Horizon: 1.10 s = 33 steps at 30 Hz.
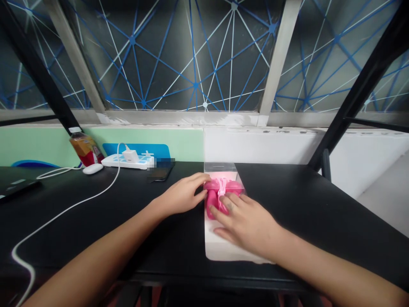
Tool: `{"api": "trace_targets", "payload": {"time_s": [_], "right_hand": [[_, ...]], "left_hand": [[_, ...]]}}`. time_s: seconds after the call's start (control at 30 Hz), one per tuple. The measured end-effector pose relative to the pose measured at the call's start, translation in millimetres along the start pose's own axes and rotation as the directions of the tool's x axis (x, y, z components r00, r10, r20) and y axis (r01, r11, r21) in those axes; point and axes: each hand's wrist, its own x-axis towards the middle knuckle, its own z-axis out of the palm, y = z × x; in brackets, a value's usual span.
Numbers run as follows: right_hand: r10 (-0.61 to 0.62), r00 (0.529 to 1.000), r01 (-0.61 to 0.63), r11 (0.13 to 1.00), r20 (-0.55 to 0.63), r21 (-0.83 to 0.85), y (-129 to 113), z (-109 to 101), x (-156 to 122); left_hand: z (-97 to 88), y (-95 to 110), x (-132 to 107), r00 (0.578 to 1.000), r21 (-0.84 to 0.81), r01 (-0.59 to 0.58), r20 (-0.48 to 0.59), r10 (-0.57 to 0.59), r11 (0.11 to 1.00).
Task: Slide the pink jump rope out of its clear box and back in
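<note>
A pink bundle that looks like a skipping rope [211,204], with thick darker handles and pale cord wound at its middle, lies in a clear and white plastic package [220,238] on the desk. My left hand [184,194] touches the package's left edge with its fingertips, thumb apart from the fingers. Over the bundle's right and lower part rests my right hand [246,219], its fingers spread and partly covering the bundle. Whether the right fingertips grip the cord or only press on it is hard to see.
The black desk [306,221] meets a wall under patterned windows. At the back left stand a drink bottle [84,147], a white power strip [140,162] with a charger, a white mouse [93,169] and a dark phone [161,171]. A white cable [67,209] runs toward me.
</note>
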Motion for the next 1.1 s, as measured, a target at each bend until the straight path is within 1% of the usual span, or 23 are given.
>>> {"api": "trace_targets", "payload": {"time_s": [0.03, 0.07, 0.1, 0.13, 0.17, 0.2, 0.27, 0.4, 0.5, 0.57, 0.63, 0.7, 0.87, 0.97, 1.1], "right_hand": [[-0.050, 0.999, 0.050, 0.998, 0.006, 0.047, -2.4, -3.3, -1.5], [-0.127, 0.992, 0.122, 0.983, 0.024, 0.139, -4.2, -5.5, -3.2], [-0.223, 0.973, 0.203, 0.946, 0.054, 0.254, -5.2, -6.6, -4.9], [-0.296, 0.952, 0.251, 0.902, 0.079, 0.351, -5.6, -6.6, -6.5], [-0.346, 0.934, 0.282, 0.866, 0.087, 0.413, -5.4, -5.7, -7.9], [-0.359, 0.928, 0.280, 0.849, 0.100, 0.449, -5.0, -4.2, -8.9], [-0.324, 0.937, 0.229, 0.848, 0.126, 0.479, -3.7, -1.3, -9.7], [-0.194, 0.966, 0.083, 0.861, 0.174, 0.502, -1.2, 2.1, -8.4], [-0.051, 0.981, -0.041, 0.887, 0.186, 0.459, 0.7, 6.8, -6.9], [0.042, 0.982, -0.116, 0.903, 0.184, 0.415, 1.7, 11.0, -6.3], [0.087, 0.980, -0.152, 0.907, 0.177, 0.392, 2.5, 13.8, -5.9], [0.078, 0.980, -0.147, 0.902, 0.181, 0.407, 4.0, 13.1, -5.6], [-0.030, 0.971, -0.090, 0.874, 0.238, 0.477, 14.2, 1.3, -4.9], [-0.023, 0.966, -0.102, 0.881, 0.258, 0.461, 20.1, -2.6, -5.5], [-0.040, 0.965, -0.079, 0.898, 0.261, 0.432, 21.1, -0.6, -7.9]], "left_hand": [[0.9, -1.4, 0.7, 1.000, 0.009, 0.000, -0.004, 0.000, 1.000], [1.8, -2.8, 1.5, 1.000, 0.016, -0.007, -0.002, 0.007, 1.000], [2.6, -4.2, 2.4, 1.000, 0.020, -0.018, 0.003, 0.018, 1.000], [3.3, -5.5, 3.2, 1.000, 0.022, -0.026, 0.011, 0.026, 0.999], [3.8, -6.6, 3.9, 0.999, 0.023, -0.028, 0.018, 0.028, 0.999], [4.2, -7.6, 4.4, 1.000, 0.025, -0.026, 0.019, 0.026, 0.999], [4.6, -9.1, 4.8, 1.000, 0.028, -0.013, 0.011, 0.013, 1.000], [3.8, -8.9, 3.0, 1.000, 0.040, -0.006, -0.001, 0.006, 0.999], [3.2, -5.9, 0.7, 0.999, 0.051, -0.048, 0.008, 0.048, 0.998], [3.0, -3.7, -0.1, 0.997, 0.048, -0.079, 0.014, 0.079, 0.996], [2.6, -2.5, -0.1, 0.996, 0.041, -0.093, 0.016, 0.093, 0.995], [1.5, -2.6, 0.1, 0.995, 0.026, -0.098, 0.014, 0.097, 0.995], [-1.7, -7.9, -1.6, 0.997, -0.007, -0.077, -0.006, 0.076, 0.997], [-1.9, -10.3, -2.9, 0.998, -0.016, -0.056, 0.000, 0.056, 0.998], [-1.6, -9.8, -2.7, 0.999, -0.020, -0.053, -0.002, 0.053, 0.998]]}}
